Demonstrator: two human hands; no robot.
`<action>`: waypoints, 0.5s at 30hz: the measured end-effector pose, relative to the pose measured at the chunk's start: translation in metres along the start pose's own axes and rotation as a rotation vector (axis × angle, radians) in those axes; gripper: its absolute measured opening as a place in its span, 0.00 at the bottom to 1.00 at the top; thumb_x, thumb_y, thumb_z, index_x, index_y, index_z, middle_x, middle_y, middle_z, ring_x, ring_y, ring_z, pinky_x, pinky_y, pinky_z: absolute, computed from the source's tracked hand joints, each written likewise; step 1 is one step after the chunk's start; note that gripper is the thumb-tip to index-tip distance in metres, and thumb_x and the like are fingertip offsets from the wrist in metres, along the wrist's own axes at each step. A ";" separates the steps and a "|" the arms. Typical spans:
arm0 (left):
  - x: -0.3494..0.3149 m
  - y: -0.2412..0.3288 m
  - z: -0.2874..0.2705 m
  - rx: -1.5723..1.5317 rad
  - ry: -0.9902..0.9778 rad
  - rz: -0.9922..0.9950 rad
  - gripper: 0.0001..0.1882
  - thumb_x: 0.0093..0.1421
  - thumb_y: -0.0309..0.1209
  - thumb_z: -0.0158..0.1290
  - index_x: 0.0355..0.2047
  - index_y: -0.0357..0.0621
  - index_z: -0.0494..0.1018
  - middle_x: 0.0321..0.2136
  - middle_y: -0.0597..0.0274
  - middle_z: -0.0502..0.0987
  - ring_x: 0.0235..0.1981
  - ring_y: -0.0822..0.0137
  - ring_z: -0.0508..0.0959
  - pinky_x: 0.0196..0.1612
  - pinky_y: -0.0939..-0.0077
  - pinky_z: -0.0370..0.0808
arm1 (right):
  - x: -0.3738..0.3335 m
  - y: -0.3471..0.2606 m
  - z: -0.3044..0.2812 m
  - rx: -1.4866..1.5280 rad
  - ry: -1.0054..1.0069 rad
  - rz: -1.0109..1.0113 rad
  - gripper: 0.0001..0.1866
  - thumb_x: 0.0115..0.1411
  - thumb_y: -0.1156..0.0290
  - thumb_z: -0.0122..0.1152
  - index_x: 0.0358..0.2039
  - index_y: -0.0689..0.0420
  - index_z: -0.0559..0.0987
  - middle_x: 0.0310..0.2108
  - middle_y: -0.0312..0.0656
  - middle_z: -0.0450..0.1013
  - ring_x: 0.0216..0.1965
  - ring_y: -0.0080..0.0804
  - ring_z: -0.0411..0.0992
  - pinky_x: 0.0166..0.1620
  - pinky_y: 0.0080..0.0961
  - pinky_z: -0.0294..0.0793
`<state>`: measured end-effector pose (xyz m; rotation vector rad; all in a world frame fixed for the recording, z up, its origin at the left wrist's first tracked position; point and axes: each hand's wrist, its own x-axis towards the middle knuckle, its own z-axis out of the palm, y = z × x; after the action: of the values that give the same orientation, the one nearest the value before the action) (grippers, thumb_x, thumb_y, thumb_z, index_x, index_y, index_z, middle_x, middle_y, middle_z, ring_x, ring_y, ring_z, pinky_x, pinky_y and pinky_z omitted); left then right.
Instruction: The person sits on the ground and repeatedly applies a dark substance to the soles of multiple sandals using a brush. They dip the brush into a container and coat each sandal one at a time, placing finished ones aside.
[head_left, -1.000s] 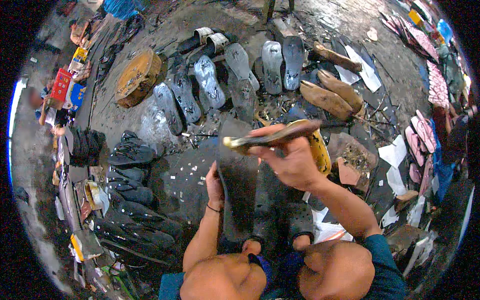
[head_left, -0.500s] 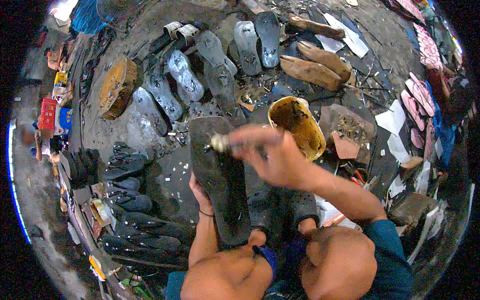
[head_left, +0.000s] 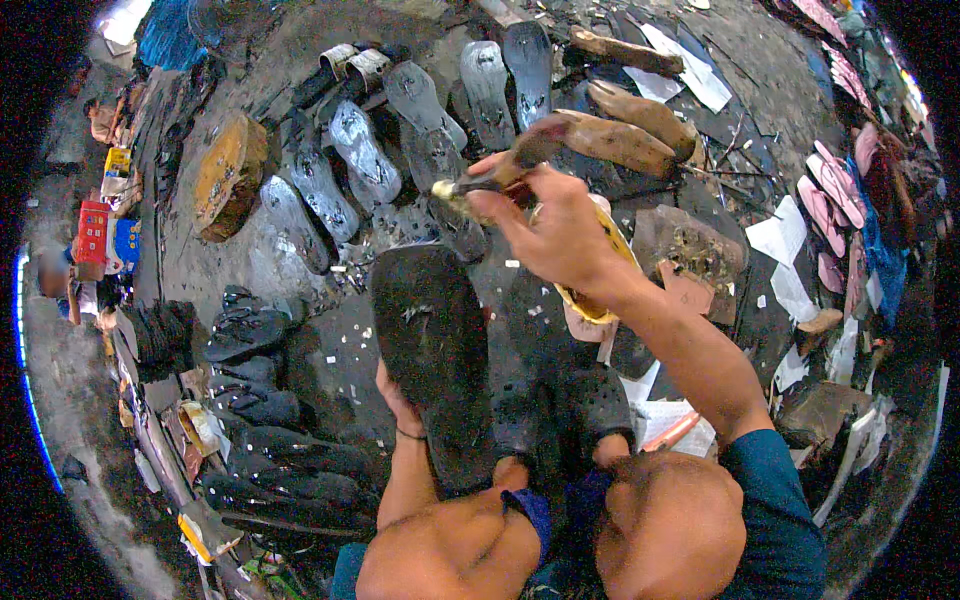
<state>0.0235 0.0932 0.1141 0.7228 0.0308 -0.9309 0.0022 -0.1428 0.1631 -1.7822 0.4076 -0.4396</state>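
My left hand (head_left: 400, 402) grips the side of a large dark shoe sole (head_left: 430, 330), which lies lengthwise in front of my left knee. The fingers beneath the sole are hidden. A dull wet-looking patch shows around the middle of its upper part. Above and to the right of the sole, my right hand (head_left: 550, 222) is closed around a brush (head_left: 535, 145) with a brown handle. The brush's pale tip points left, clear of the sole. Behind my right wrist stands a yellow tub (head_left: 618, 232), partly hidden.
Several grey soles with shiny coating (head_left: 363, 150) lie beyond, beside a round wooden block (head_left: 230, 178). Wooden shoe lasts (head_left: 620, 143) rest at the far right of them. Black sandals (head_left: 255, 405) line the left; pink soles (head_left: 838, 185) and paper scraps (head_left: 775, 232) lie right.
My right hand has lifted the brush off the sole and moved it up and away to the right. The left hand still holds the sole, which has shifted slightly.
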 end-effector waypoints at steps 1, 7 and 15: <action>-0.001 0.002 -0.002 -0.057 -0.069 0.023 0.48 0.59 0.63 0.41 0.68 0.37 0.53 0.65 0.37 0.60 0.64 0.43 0.65 0.65 0.51 0.66 | -0.002 0.001 0.002 0.008 -0.032 -0.125 0.13 0.59 0.72 0.66 0.44 0.59 0.79 0.34 0.43 0.80 0.36 0.34 0.78 0.41 0.31 0.76; 0.003 0.031 -0.099 0.022 0.287 0.213 0.50 0.56 0.65 0.47 0.69 0.44 0.52 0.67 0.42 0.56 0.67 0.45 0.60 0.66 0.49 0.63 | -0.121 0.007 0.038 0.160 -0.438 -0.084 0.15 0.57 0.69 0.70 0.45 0.53 0.81 0.39 0.43 0.79 0.44 0.41 0.77 0.49 0.37 0.74; -0.106 -0.010 -0.115 -0.049 0.323 -0.257 0.39 0.61 0.57 0.43 0.64 0.42 0.59 0.59 0.46 0.65 0.58 0.50 0.68 0.58 0.53 0.69 | -0.067 0.118 -0.050 -0.552 0.167 0.118 0.14 0.61 0.62 0.64 0.42 0.57 0.83 0.35 0.50 0.80 0.36 0.43 0.80 0.40 0.36 0.78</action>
<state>-0.0175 0.2322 0.0542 0.8301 0.4379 -1.0446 -0.0856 -0.1802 0.0545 -2.2433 0.8065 -0.4189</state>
